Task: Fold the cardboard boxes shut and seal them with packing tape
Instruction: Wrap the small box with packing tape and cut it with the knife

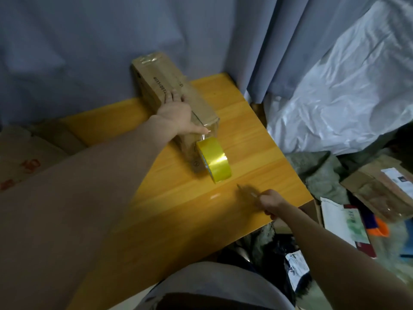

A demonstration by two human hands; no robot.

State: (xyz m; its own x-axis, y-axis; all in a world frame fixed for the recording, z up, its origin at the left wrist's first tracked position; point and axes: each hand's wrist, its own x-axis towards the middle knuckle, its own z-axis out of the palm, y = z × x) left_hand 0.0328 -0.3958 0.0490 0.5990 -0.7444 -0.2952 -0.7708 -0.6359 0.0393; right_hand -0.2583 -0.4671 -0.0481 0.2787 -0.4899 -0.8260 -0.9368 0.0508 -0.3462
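Grey garment fills the bottom edge, left forearm crossing above it. Left hand lies flat on top of the cardboard box, fingers straight and spread, thumb reaching out to the box's near end. Right hand is fisted around a thin tool, tip pointing at the tape roll; motion blur, can't tell what the tool is.

Box is long and lies diagonally on the yellow table. Its far end runs past the table's back edge and up against the blue-grey curtain. Glossy clear tape shows on both ends. Yellow roll stands on edge, touching the box's near end.

Bare tabletop between roll and right hand, and to the right of the box as far as the table's right edge. Right hand sits near that edge's near corner.

Off the right edge: white plastic sheet, then parcels and papers on the floor. Flat cardboard at left.
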